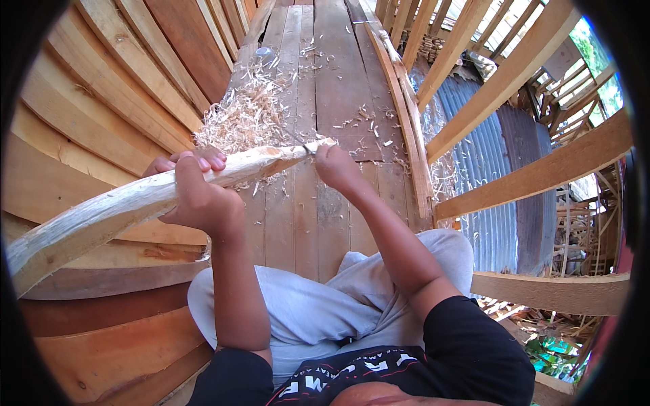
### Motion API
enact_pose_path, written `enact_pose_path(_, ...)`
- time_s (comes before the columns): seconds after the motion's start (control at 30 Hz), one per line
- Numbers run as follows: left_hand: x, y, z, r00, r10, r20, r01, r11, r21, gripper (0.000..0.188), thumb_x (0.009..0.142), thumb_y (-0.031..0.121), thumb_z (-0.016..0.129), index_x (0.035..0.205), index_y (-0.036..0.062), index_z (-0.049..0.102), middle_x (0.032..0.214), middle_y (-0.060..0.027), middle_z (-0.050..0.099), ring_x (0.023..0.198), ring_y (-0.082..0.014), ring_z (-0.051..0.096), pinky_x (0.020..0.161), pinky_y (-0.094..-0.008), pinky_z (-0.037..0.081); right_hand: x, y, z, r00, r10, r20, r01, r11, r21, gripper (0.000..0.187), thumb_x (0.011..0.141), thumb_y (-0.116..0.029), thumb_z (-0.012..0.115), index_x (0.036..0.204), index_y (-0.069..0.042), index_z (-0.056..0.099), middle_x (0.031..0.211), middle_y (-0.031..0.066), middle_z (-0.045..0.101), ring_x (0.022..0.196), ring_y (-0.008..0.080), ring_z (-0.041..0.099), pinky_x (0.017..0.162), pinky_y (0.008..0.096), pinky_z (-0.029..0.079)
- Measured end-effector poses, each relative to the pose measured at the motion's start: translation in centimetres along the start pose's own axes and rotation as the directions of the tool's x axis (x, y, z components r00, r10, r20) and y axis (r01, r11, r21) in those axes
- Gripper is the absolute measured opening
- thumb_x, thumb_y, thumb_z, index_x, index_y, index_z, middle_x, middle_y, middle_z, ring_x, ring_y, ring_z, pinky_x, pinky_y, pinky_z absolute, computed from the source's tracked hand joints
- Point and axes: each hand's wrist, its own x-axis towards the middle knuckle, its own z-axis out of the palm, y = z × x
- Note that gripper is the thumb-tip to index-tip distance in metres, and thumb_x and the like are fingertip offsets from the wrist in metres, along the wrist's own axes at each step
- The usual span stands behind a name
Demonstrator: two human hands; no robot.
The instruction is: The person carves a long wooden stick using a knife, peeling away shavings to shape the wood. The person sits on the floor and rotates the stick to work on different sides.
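A long pale wooden pole (108, 210), stripped of bark, runs from the lower left up to the middle of the view. My left hand (196, 193) is wrapped around it near its middle. My right hand (335, 168) is closed at the pole's far tip, where a small metal blade (310, 147) meets the wood; the handle is hidden inside the fist. A heap of light wood shavings (244, 118) lies on the plank floor just beyond the pole.
I sit on a wooden plank floor (338, 81) with grey trousers over my knees. Curved hull planks (115, 88) rise on the left. Slanted timber beams (535, 176) and corrugated metal sheet (481, 155) stand on the right.
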Motion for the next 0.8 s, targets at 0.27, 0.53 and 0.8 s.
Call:
enact_pose_path(0.27, -0.6, -0.1, 0.7, 0.999, -0.034, -0.002, 0.034, 0.997, 0.065, 0.022, 0.076, -0.008, 0.052, 0.085, 0.0103, 0.044, 0.059, -0.0031, 0.043, 0.047, -0.0147, 0.042, 0.056, -0.0342, 0.044, 2.4, 6.6, 0.9, 0.995, 0.069, -0.073, -0.066, 0.996, 0.052, 0.054, 0.091, -0.032, 0.031, 0.098, 0.011, 0.062, 0.103, 0.0363, 0.059, 0.098, 0.0483, 0.059, 0.09, 0.0505, 0.044)
enact_pose_path(0.53, -0.6, 0.0, 1.4, 0.997, -0.083, 0.001, 0.083, 0.996, 0.04, 0.023, 0.074, -0.006, 0.053, 0.081, 0.0128, 0.043, 0.057, -0.0021, 0.039, 0.05, -0.0145, 0.041, 0.057, -0.0325, 0.043, 2.4, 6.4, 0.6, 0.99, 0.143, -0.019, -0.142, 0.99, 0.019, 0.052, 0.093, -0.028, 0.028, 0.101, 0.01, 0.062, 0.109, 0.0339, 0.058, 0.102, 0.0473, 0.058, 0.092, 0.0492, 0.045)
enact_pose_path(0.8, -0.1, 0.0, 0.6, 0.999, -0.04, -0.031, 0.04, 0.999, 0.025, 0.023, 0.073, -0.007, 0.051, 0.084, 0.011, 0.041, 0.056, -0.003, 0.04, 0.046, -0.0142, 0.04, 0.051, -0.0328, 0.044, -0.4, -1.0, -1.4, 0.995, -0.046, 0.092, 0.048, 0.998, -0.029, 0.053, 0.091, -0.029, 0.031, 0.098, 0.014, 0.06, 0.105, 0.0376, 0.057, 0.103, 0.0504, 0.055, 0.092, 0.0506, 0.043)
